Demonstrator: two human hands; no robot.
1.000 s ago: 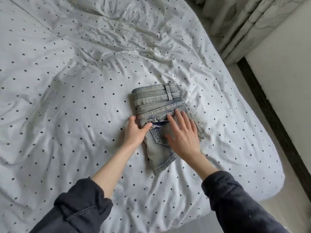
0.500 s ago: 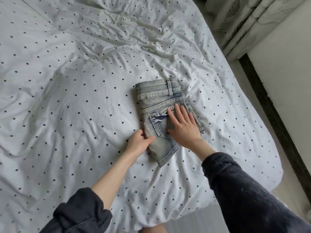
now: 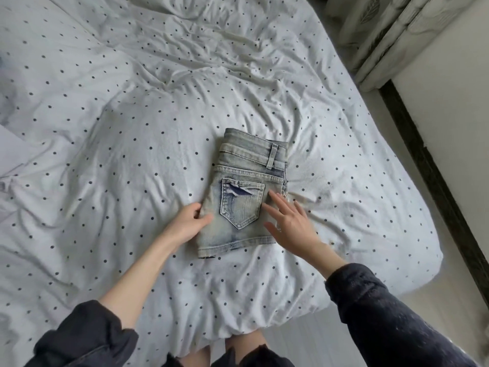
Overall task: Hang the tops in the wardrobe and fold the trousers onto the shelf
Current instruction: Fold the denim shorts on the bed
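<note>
A pair of faded denim shorts (image 3: 248,197), folded in half, lies on the bed with its back pocket up and its waistband at the far end. My left hand (image 3: 186,223) grips the left edge of the shorts near the hem, thumb on top and fingers under the cloth. My right hand (image 3: 292,223) lies flat with straight spread fingers along the right edge of the shorts, fingertips on the denim.
The bed carries a rumpled white duvet with dark dots (image 3: 132,128). Its right edge drops to a pale floor (image 3: 423,308), with a dark skirting strip (image 3: 436,186) along a white wall. Patterned curtains (image 3: 383,35) hang at the top right.
The shorts have turned so they lie straighter towards me. My right hand slid from the pocket to the right edge. My left hand has taken hold of the left edge.
</note>
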